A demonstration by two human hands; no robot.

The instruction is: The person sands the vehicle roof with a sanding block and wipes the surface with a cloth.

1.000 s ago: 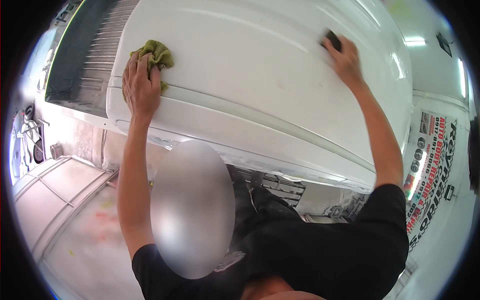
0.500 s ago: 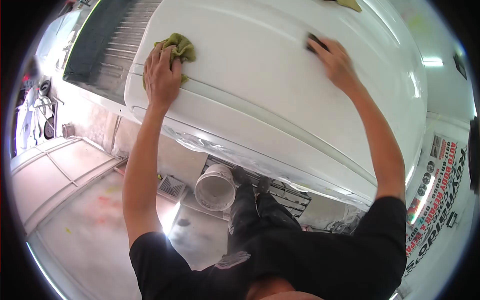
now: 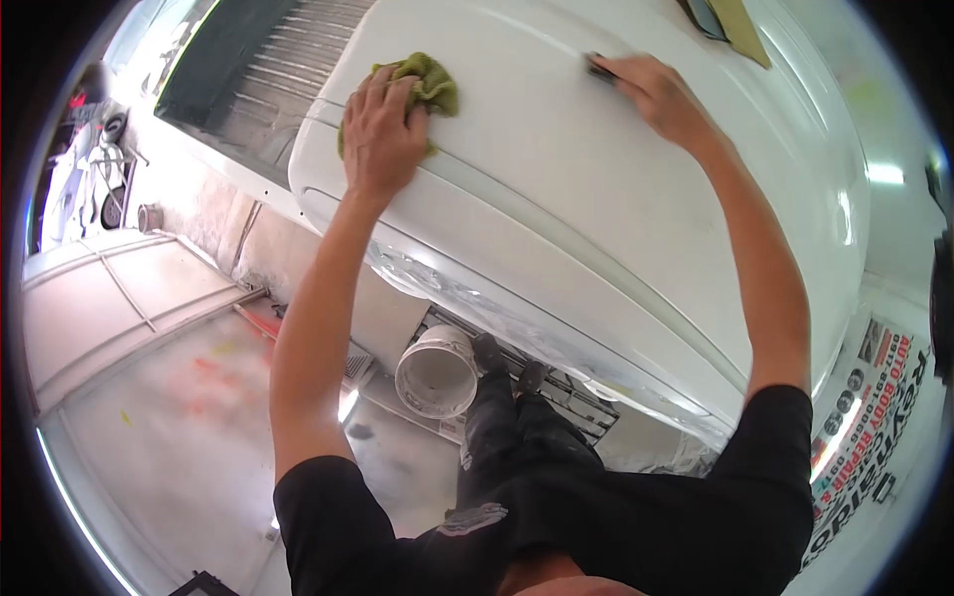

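Observation:
A white vehicle roof spreads under both arms. My left hand rests near its left end, fingers over a crumpled green cloth pressed to the surface. Farther right and toward the far side, my right hand grips a small dark block against the white panel. The hand is slightly blurred, and its fingers hide part of the block.
A white bucket stands below the roof edge, beside my feet on a metal rack. A ribbed truck bed lies at upper left. A tan sheet shows at the top right. A printed banner hangs at right.
The view has shifted, bringing the bucket and tan sheet into sight. My right hand has moved left along the roof with the dark block. My left hand stays on the cloth.

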